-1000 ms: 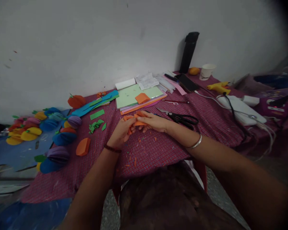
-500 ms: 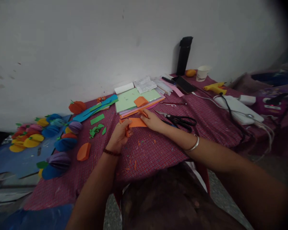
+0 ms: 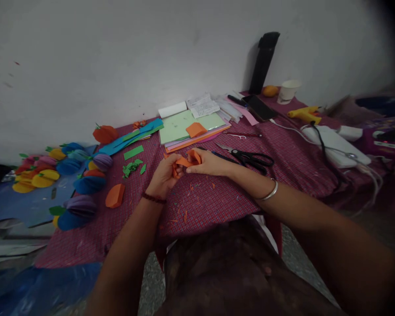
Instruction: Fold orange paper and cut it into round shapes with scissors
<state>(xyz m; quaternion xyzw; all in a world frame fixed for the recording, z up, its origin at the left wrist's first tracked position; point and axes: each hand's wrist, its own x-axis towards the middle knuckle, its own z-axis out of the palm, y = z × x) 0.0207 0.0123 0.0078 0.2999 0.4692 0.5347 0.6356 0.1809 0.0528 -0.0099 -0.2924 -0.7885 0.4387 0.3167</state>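
Both of my hands meet over the middle of a red checked tablecloth (image 3: 283, 175). My left hand (image 3: 163, 176) is closed, pinching the left end of a folded orange paper piece (image 3: 188, 159). My right hand (image 3: 208, 163) grips the same orange paper from the right, fingers curled round it. Small orange paper scraps (image 3: 191, 193) lie on the cloth just under the hands. Black-handled scissors (image 3: 250, 158) lie right of my right hand, apart from it.
A stack of coloured paper sheets (image 3: 187, 129) with an orange piece (image 3: 196, 129) lies behind the hands. Paper fruit shapes (image 3: 62, 175) crowd the left side. A glue gun (image 3: 304, 114), black bottle (image 3: 263, 61), paper cup (image 3: 288, 91), phone (image 3: 258, 107) and cables lie right.
The orange paper was spread flat between the hands half a second ago; now it is folded up and bunched between both hands. The view has shifted slightly.
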